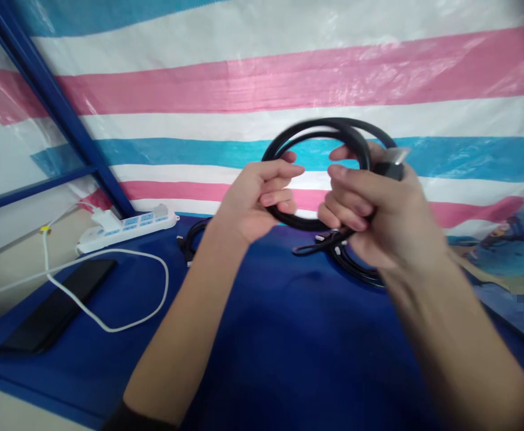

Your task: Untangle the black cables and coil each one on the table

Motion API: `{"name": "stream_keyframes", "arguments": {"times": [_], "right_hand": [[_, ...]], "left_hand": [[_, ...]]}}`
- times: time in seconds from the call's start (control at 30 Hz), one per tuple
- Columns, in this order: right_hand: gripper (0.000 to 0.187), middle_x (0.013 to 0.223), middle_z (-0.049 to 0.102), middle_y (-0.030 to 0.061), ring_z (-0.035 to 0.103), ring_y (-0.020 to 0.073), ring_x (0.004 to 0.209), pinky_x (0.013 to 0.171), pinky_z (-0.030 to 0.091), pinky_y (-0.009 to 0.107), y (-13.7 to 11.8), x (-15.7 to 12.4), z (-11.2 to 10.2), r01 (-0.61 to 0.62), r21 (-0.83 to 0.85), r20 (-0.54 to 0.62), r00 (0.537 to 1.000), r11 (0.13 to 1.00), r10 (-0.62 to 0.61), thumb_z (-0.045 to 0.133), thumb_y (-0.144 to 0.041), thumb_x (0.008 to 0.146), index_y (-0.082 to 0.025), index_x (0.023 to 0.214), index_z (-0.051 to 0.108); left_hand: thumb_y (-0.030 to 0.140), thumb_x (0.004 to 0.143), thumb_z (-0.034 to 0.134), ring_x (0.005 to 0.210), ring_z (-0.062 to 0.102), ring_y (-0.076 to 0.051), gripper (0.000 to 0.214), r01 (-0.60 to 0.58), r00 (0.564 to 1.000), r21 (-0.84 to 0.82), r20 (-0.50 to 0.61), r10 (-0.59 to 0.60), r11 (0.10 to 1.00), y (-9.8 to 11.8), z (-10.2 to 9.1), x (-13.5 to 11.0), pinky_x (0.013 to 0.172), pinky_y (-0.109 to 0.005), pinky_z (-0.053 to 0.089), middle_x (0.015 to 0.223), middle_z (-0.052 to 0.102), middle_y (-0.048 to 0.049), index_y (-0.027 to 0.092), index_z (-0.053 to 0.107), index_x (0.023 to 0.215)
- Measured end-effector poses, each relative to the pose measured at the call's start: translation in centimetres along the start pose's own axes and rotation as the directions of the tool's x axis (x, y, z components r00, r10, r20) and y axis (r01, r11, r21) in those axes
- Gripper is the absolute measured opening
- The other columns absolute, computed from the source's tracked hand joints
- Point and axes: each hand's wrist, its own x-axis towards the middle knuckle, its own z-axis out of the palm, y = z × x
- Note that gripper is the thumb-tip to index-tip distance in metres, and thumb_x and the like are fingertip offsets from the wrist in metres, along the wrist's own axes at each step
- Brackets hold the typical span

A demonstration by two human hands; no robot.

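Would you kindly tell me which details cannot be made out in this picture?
In the head view:
Plug by the right hand: type unclear, blurred.
Black cable: stretch inside that hand, hidden by its fingers.
Coil at the back: partly hidden by the left forearm.
White cord: one end, cut off by the left edge.

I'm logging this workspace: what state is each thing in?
Held cable: coiled, raised above the table
Left hand: curled around the held cable
Right hand: closed on the held cable
Left tabletop cable: coiled, partly hidden
Right tabletop cable: coiled, partly hidden
Power strip: plug inserted; power unclear
White cord: loosely looped
Black flat object: lying flat
Striped sheet: creased
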Motion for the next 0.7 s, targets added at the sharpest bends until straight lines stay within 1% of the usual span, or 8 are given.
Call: {"name": "stream_keyframes", "arguments": {"times": [0.1, 0.17, 0.27, 0.33, 0.4, 0.47, 0.6, 0.7], "right_hand": [[0.011, 0.033, 0.027, -0.0128, 0.016, 0.0019, 0.028, 0.03, 0.026, 0.02, -1.9, 0.3, -2.3, -0.193, -0.166, 0.22, 0.949, 0.967, 0.227, 0.065, -0.009, 0.069, -0.02, 0.072, 0.062], [0.011, 0.032, 0.031, -0.0116, 0.018, 0.0019, 0.028, 0.03, 0.027, 0.02, -2.1, 0.3, -2.8, -0.219, -0.182, 0.205, 0.945, 0.959, 0.255, 0.065, -0.008, 0.067, -0.018, 0.069, 0.062], [0.012, 0.037, 0.037, -0.0105, 0.025, 0.0023, 0.031, 0.033, 0.031, 0.018, -0.4, 0.5, -1.6, -0.113, -0.014, -0.042, 0.993, 0.994, 0.112, 0.065, -0.005, 0.067, -0.016, 0.072, 0.061], [0.011, 0.042, 0.039, -0.0113, 0.029, 0.003, 0.035, 0.04, 0.038, 0.016, 1.4, 0.7, -0.2, -0.032, 0.087, -0.173, 0.984, 0.996, 0.047, 0.061, -0.01, 0.074, -0.018, 0.08, 0.058], [0.006, 0.043, 0.034, -0.0121, 0.029, 0.0037, 0.036, 0.045, 0.041, 0.016, 3.0, 1.1, 0.7, -0.041, 0.169, -0.212, 0.974, 0.985, 0.077, 0.056, -0.016, 0.08, -0.02, 0.079, 0.052], [0.005, 0.04, 0.025, -0.0136, 0.021, 0.0043, 0.034, 0.04, 0.036, 0.016, 3.5, 1.5, 0.5, -0.076, 0.179, -0.19, 0.976, 0.981, 0.111, 0.052, -0.017, 0.083, -0.021, 0.08, 0.052], [0.01, 0.037, 0.027, -0.013, 0.017, 0.0025, 0.03, 0.03, 0.027, 0.018, 1.1, 2.0, -2.6, -0.223, 0.005, 0.009, 0.975, 0.975, 0.223, 0.061, -0.007, 0.072, -0.016, 0.078, 0.063], [0.016, 0.034, 0.036, -0.0086, 0.026, 0.0039, 0.027, 0.032, 0.039, 0.023, -1.0, 1.8, -4.8, -0.259, -0.36, 0.262, 0.894, 0.896, 0.364, 0.059, -0.004, 0.07, -0.017, 0.059, 0.06]], "left_hand": [[0.002, 0.073, 0.058, 0.029, 0.022, -0.001, 0.013, 0.046, 0.974, 0.363, 0.19, -0.122, 0.931, 1.1, -0.5, -0.8, 0.039, -0.018, 0.034, 0.039, 0.023, 0.0117, 0.015, 0.059, 0.069], [0.003, 0.073, 0.057, 0.03, 0.019, 0.0, 0.012, 0.017, 0.976, 0.385, 0.195, -0.099, 0.923, 1.0, -0.1, -1.0, 0.037, -0.016, 0.029, 0.039, 0.023, 0.0115, 0.014, 0.059, 0.067], [0.004, 0.076, 0.051, 0.03, 0.012, 0.0, 0.014, -0.092, 0.996, 0.127, 0.02, 0.09, 0.988, -0.4, 1.0, -0.2, 0.033, -0.015, 0.016, 0.039, 0.015, 0.0123, 0.014, 0.055, 0.066], [0.004, 0.078, 0.047, 0.029, 0.013, -0.002, 0.017, -0.187, 0.974, -0.063, -0.14, 0.176, 0.98, -1.7, 1.4, 0.7, 0.033, -0.016, 0.016, 0.038, 0.014, 0.0121, 0.015, 0.052, 0.066], [0.004, 0.08, 0.044, 0.029, 0.015, -0.003, 0.019, -0.256, 0.94, -0.168, -0.274, 0.205, 0.952, -2.7, 1.3, 1.5, 0.033, -0.017, 0.018, 0.037, 0.014, 0.0117, 0.016, 0.05, 0.065], [0.004, 0.079, 0.045, 0.028, 0.017, -0.003, 0.018, -0.259, 0.931, -0.171, -0.305, 0.199, 0.951, -3.0, 0.8, 1.9, 0.033, -0.016, 0.02, 0.037, 0.014, 0.0118, 0.016, 0.05, 0.065], [0.002, 0.071, 0.054, 0.03, 0.021, -0.002, 0.014, -0.024, 1.0, 0.169, 0.017, 0.021, 0.985, -1.8, -0.1, 0.9, 0.036, -0.015, 0.026, 0.038, 0.021, 0.0119, 0.015, 0.055, 0.066], [0.005, 0.071, 0.059, 0.032, 0.021, -0.001, 0.01, 0.098, 0.969, 0.462, 0.156, -0.19, 0.881, -1.0, 0.2, -0.1, 0.035, -0.017, 0.025, 0.04, 0.024, 0.0109, 0.014, 0.059, 0.065]]}}
